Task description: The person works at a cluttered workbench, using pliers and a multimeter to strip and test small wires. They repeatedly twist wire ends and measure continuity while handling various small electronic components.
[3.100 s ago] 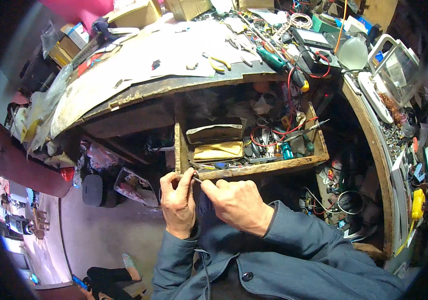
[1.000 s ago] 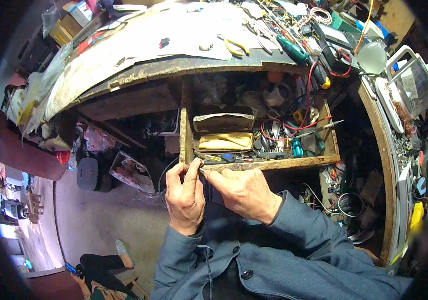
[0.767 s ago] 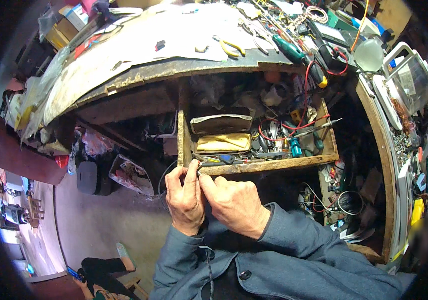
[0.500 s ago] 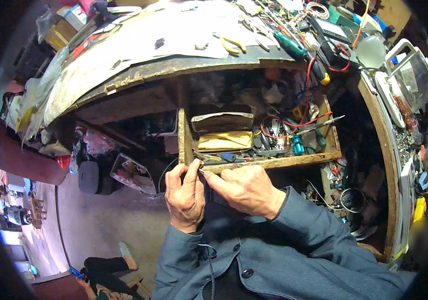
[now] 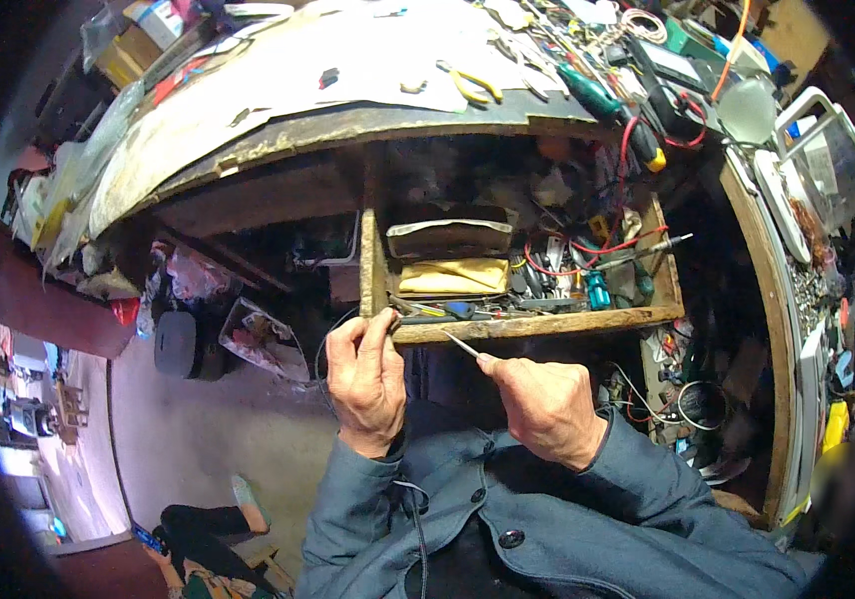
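My left hand point(image 5: 367, 379) is closed in a pinch at the front left corner of a wooden drawer point(image 5: 557, 326). Its fingertips touch or nearly touch the wood, and whatever they may hold is too small to make out. To its right, my right hand point(image 5: 547, 404) grips a slim pointed metal tool point(image 5: 462, 344), perhaps tweezers. The tool's tip points up and left, close to the drawer's front board. Inside the drawer lie a folded yellow cloth point(image 5: 452, 278), a teal-handled tool point(image 5: 598, 290) and several other hand tools.
Above the drawer, a paper-covered bench point(image 5: 278, 85) bears yellow-handled pliers point(image 5: 472, 85) and a heap of tools and wires. A cluttered wooden-edged shelf point(image 5: 772, 329) stands at right. On the floor at left is a box point(image 5: 263, 344). Another person point(image 5: 208, 539) sits at lower left.
My right hand has drawn back from my left, down and to the right, and the pointed tool now shows. The left hand stays pinched at the drawer corner.
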Tool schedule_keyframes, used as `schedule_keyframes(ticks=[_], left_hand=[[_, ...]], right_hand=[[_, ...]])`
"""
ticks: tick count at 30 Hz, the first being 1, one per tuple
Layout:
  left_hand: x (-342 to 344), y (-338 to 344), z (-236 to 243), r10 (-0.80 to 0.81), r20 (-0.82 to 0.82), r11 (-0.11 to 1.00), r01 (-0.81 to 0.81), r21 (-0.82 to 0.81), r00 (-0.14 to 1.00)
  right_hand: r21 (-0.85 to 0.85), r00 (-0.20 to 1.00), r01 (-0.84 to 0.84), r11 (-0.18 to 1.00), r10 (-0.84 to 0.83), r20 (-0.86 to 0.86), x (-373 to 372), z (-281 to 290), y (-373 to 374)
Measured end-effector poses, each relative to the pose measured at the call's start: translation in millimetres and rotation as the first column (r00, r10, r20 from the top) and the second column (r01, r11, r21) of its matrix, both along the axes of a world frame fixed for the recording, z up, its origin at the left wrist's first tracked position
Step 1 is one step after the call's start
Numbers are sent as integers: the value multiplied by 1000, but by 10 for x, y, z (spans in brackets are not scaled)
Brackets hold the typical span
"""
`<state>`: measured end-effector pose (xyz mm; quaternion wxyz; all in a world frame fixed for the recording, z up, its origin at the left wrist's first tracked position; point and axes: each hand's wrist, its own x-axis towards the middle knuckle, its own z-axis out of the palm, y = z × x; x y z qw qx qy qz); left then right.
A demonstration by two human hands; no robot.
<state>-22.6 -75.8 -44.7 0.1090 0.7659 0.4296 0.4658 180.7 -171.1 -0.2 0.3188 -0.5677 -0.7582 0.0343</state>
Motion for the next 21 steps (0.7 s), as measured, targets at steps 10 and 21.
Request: schedule_keyframes(ticks=[10,21], left_hand=[[2,-46,157,-20,55,995,25,-95,998],[10,-39,158,-14,87,994,24,-106,996]], right_hand=[[-73,1000,-4,997,4,0,-309,136,252],[-116,999,-10,993,13,33,-368,154,266]])
